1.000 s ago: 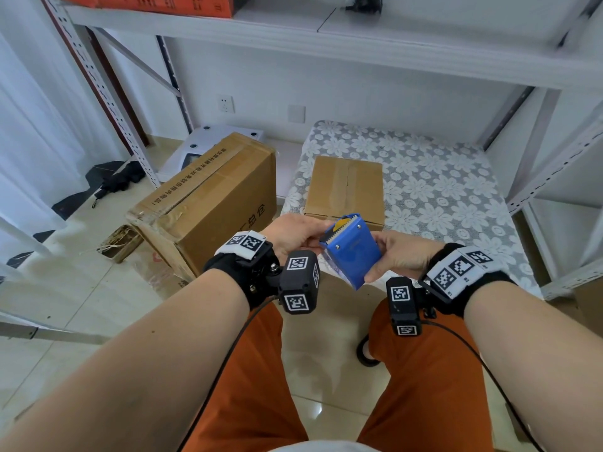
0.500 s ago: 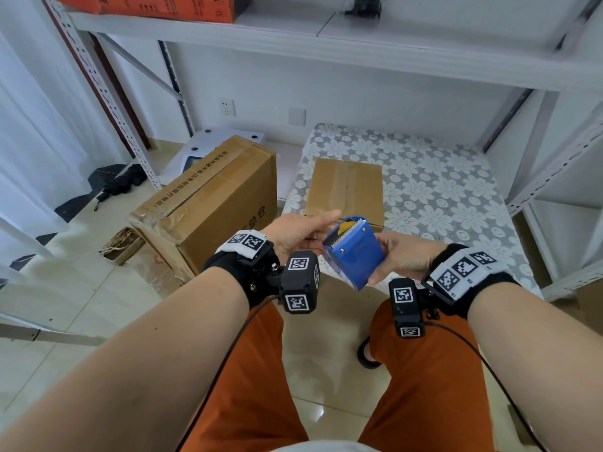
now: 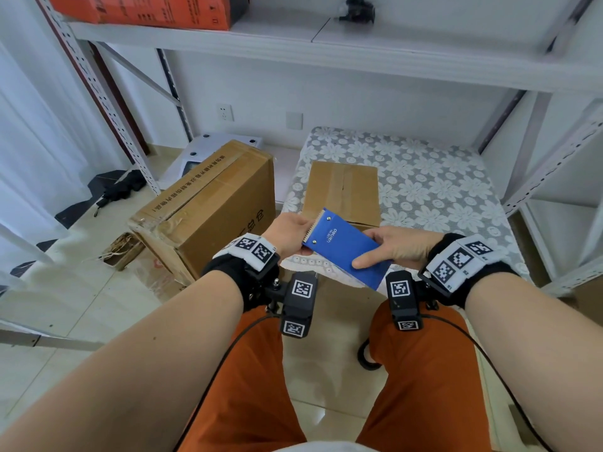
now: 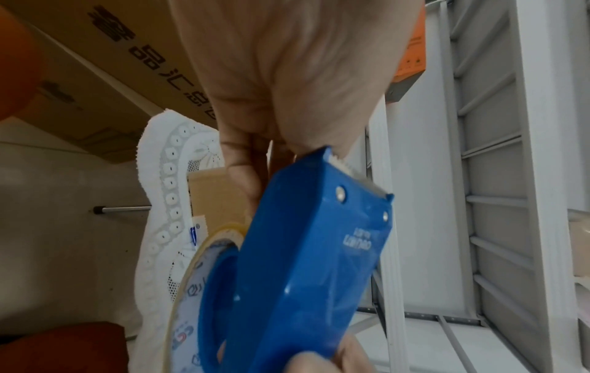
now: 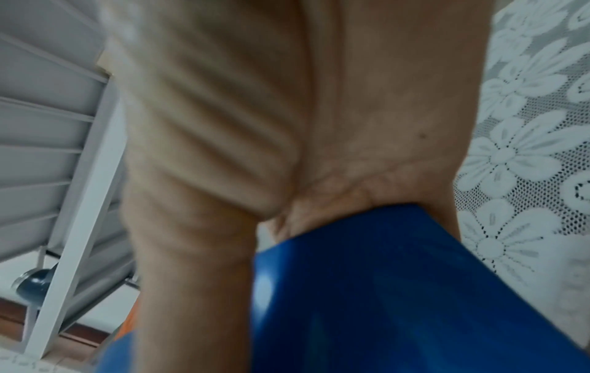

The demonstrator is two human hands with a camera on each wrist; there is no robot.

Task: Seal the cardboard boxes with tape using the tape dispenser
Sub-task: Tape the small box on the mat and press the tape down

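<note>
A: Biggest first: the large box [image 3: 208, 207] stands on the floor, left of the tabletop [image 3: 440, 190]; the small box [image 3: 342, 194] lies on the tabletop, its seam apparently taped.

B: And the dispenser [image 3: 346, 249]?

A: In the air between both hands, just before the small box. Half a second ago it showed its narrow edge; now its broad blue face is up (toothed blade toward the left hand [image 3: 287, 234]).

B: Grips?

A: Right hand [image 3: 398, 246] is curled around the body. Left-hand fingers pinch at the blade end, likely freeing the tape [image 4: 191, 277]; no sealing yet.
</note>
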